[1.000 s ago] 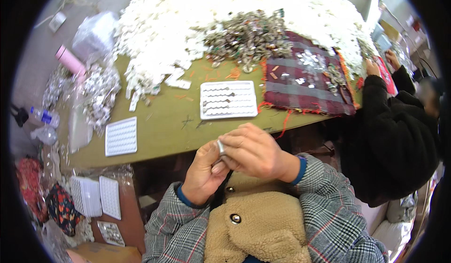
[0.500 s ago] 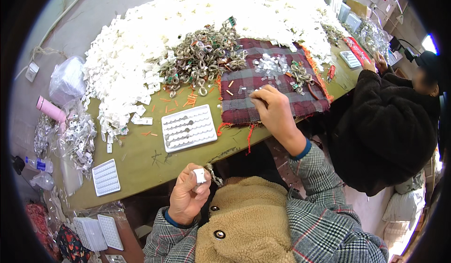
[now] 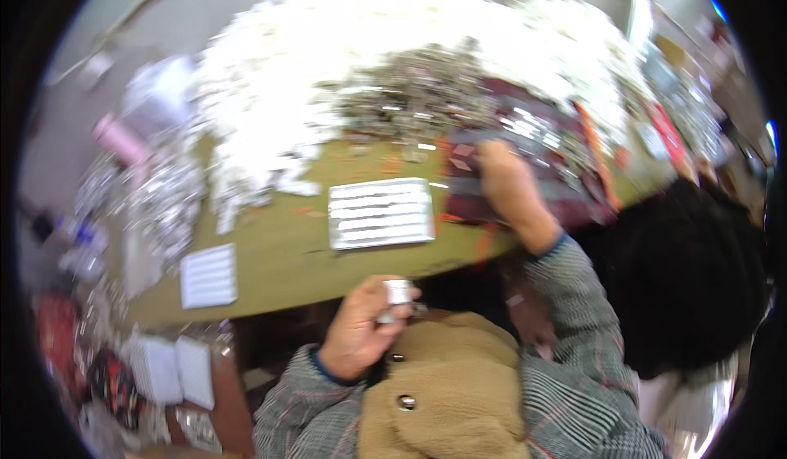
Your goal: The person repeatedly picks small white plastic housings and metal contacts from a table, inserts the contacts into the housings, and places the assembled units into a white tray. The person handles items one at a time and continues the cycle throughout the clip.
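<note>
I see the front edge of the green table [image 3: 287,254] bend across the view, with the left hand [image 3: 361,328] on the near side of it, by the tan fleecy coat front [image 3: 455,369]. A strip of green table top shows between that edge and the big white tray [image 3: 381,244], and more green lies between this tray and the small white tray [image 3: 208,279] on the left. The far side is tight: a tall heap of white bits [image 3: 287,74] fills the back, and a grey-brown heap [image 3: 418,90] sits in front of it. On the right, a person in black [image 3: 676,279] is close to the right arm.

The right hand [image 3: 510,184] is over the dark checked cloth [image 3: 475,207], near its left edge. It is smeared and I see mostly its back, so I cannot tell if its fingers are together, or if they hold or touch anything.

The left thumb and fingers are pinched on a small white piece [image 3: 398,292]. It sits at the fingertips, in front of the coat. It looks blocky, with a bright, shiny top. A little grey bit [image 3: 419,308] shows beside it, too blurry to name.
</note>
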A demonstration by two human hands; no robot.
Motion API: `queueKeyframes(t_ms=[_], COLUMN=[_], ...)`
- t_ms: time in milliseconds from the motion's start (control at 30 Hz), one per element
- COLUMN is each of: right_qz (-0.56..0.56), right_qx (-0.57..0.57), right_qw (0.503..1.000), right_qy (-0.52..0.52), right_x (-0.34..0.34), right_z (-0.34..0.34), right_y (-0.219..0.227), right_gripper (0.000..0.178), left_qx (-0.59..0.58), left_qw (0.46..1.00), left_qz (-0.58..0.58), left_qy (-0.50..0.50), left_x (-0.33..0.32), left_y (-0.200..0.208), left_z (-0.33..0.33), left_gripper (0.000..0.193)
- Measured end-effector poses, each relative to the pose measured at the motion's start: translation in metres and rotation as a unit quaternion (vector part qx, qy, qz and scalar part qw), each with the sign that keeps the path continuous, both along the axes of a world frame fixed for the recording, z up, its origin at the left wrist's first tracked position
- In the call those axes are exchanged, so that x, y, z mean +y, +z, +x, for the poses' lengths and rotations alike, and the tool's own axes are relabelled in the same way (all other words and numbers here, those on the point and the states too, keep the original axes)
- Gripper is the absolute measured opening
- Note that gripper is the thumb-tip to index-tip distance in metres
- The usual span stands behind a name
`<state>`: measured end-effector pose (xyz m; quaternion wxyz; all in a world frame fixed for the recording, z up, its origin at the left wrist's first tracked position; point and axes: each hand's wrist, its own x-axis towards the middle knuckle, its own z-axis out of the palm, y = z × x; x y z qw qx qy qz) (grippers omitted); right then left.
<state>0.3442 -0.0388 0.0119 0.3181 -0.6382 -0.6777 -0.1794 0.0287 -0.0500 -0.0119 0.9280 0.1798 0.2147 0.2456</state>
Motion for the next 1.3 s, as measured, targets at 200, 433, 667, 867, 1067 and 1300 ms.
queueKeyframes(t_ms=[200, 433, 667, 867, 1067, 1300], right_qz=[-0.054, -0.079, -0.121, -0.106, -0.108, -0.139], right_qx=[0.377, 0.106, 0.056, 0.062, 0.050, 0.068], right_qw=[0.924, 0.991, 0.990, 0.992, 0.992, 0.982], right_qy=[-0.035, -0.020, -0.043, -0.035, -0.036, -0.106], right_x=[-0.034, -0.008, -0.007, -0.014, -0.016, -0.019], right_z=[0.015, 0.032, 0.020, 0.018, 0.020, -0.013], right_y=[-0.004, -0.040, -0.024, -0.019, -0.020, -0.001], right_gripper=[0.014, 0.010, 0.008, 0.007, 0.011, 0.010], left_qx=[-0.029, -0.019, -0.043, -0.053, -0.071, -0.082], left_qw=[0.998, 0.996, 0.992, 0.992, 0.988, 0.981], left_qz=[0.042, 0.029, 0.034, 0.013, 0.023, 0.094], left_qy=[0.033, 0.086, 0.110, 0.117, 0.138, 0.150], left_x=[-0.007, -0.007, -0.006, -0.008, -0.005, 0.003], left_y=[-0.005, 0.016, 0.023, 0.018, 0.012, 0.019], left_z=[0.017, -0.014, -0.030, -0.033, -0.042, -0.052], left_gripper=[0.025, 0.019, 0.016, 0.016, 0.018, 0.019])
